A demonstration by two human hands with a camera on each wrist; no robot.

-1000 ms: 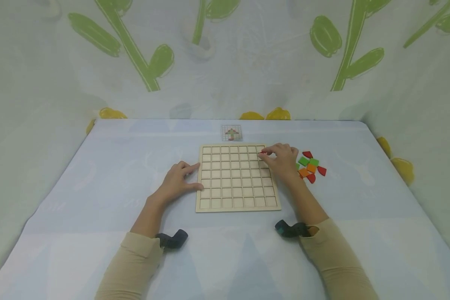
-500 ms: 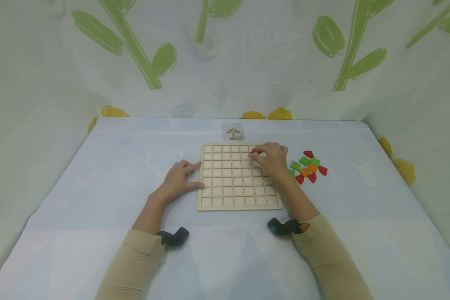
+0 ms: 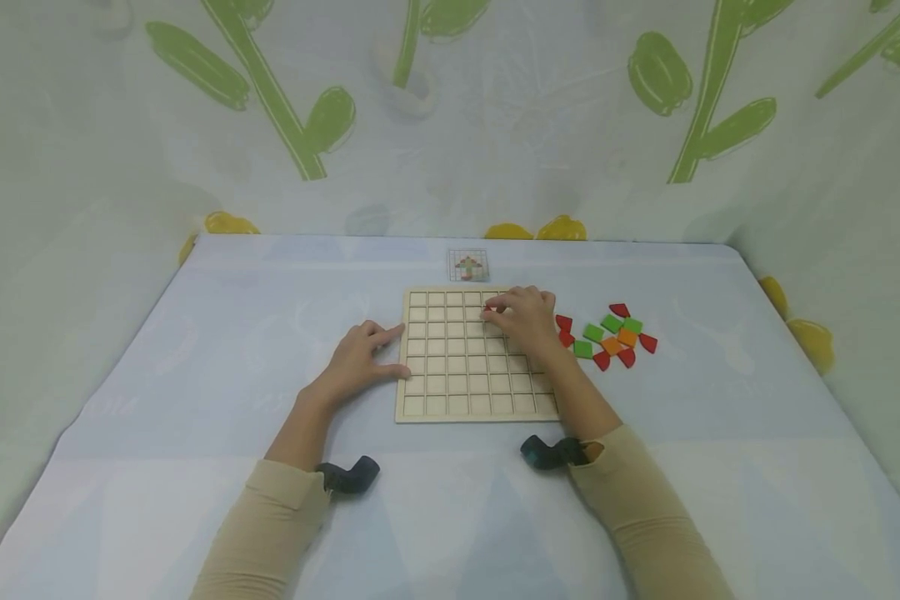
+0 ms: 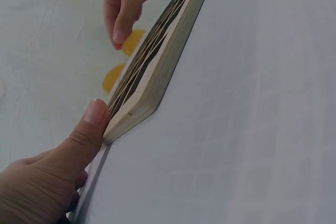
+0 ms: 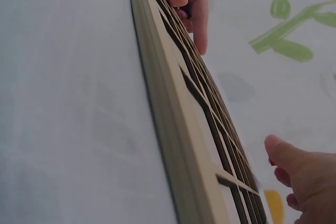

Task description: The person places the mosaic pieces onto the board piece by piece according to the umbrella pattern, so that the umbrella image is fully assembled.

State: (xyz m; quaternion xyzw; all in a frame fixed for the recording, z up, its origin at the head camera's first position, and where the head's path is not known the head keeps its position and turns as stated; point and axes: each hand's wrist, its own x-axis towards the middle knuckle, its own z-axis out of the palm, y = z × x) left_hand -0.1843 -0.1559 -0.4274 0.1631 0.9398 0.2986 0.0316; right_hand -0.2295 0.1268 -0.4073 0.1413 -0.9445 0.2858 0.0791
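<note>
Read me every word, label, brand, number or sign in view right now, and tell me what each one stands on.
None can be read in any view.
Pattern card: shows a coloured figure on a grid; any print is too small to read.
Table cover: faint pale marks at the left, too blurred to tell whether they are letters.
Wooden grid board and coloured tiles: no lettering visible.

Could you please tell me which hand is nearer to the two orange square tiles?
Right. The right hand is over the board, to the left of the orange tiles, pinching a small red piece; the left hand touches the board's left edge, farther away.
</note>
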